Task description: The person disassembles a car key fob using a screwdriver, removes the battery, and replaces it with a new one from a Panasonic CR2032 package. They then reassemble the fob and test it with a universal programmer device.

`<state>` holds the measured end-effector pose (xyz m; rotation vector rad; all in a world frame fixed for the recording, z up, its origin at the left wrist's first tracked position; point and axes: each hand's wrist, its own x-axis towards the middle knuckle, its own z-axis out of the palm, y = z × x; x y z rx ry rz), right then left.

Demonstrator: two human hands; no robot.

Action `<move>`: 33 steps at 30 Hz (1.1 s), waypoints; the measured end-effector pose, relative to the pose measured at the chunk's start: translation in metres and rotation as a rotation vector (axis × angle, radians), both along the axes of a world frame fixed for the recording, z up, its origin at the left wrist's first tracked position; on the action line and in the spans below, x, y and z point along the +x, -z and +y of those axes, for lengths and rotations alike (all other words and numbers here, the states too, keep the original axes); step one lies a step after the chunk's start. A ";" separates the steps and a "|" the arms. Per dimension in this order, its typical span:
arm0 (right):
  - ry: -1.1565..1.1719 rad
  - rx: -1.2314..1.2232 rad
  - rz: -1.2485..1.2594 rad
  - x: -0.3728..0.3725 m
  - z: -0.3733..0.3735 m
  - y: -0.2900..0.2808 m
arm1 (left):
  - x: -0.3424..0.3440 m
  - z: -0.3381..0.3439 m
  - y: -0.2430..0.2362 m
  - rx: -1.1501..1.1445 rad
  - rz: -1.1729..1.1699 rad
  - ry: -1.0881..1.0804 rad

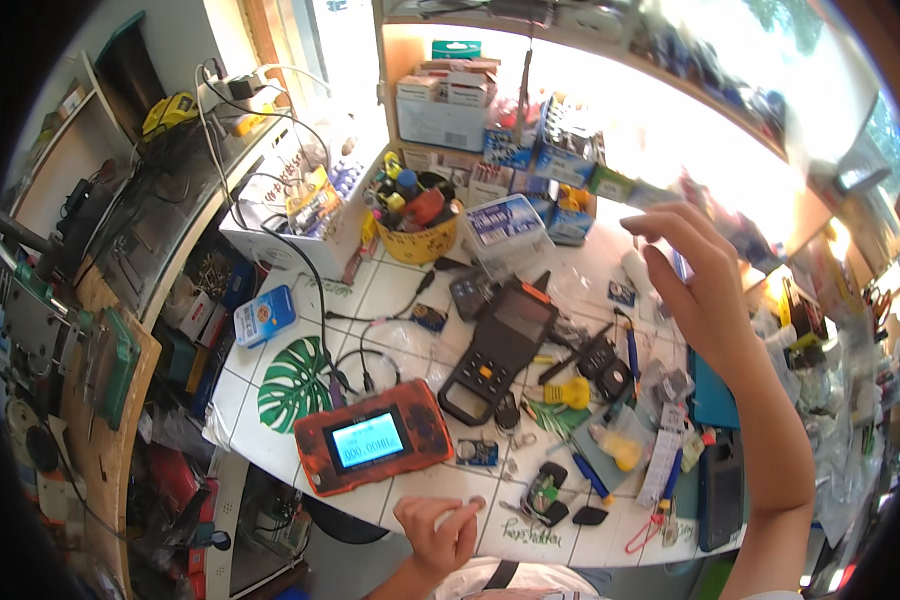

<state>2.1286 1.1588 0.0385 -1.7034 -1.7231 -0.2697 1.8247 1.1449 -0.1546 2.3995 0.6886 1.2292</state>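
Right of the orange tester [375, 440], the opened key fob [547, 492] seemed light, fragile, best rim-held; the right hand [694, 285] hung loosely open, the left hand's [438, 530] grip unclear.

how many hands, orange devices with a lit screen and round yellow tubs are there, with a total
Hands: 2, the left hand and the right hand
Orange device with a lit screen: 1
Round yellow tub: 1
Total: 4
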 end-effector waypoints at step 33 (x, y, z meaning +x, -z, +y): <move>0.189 0.282 -0.619 0.025 0.210 0.005 | -0.003 0.002 -0.003 -0.128 0.011 -0.117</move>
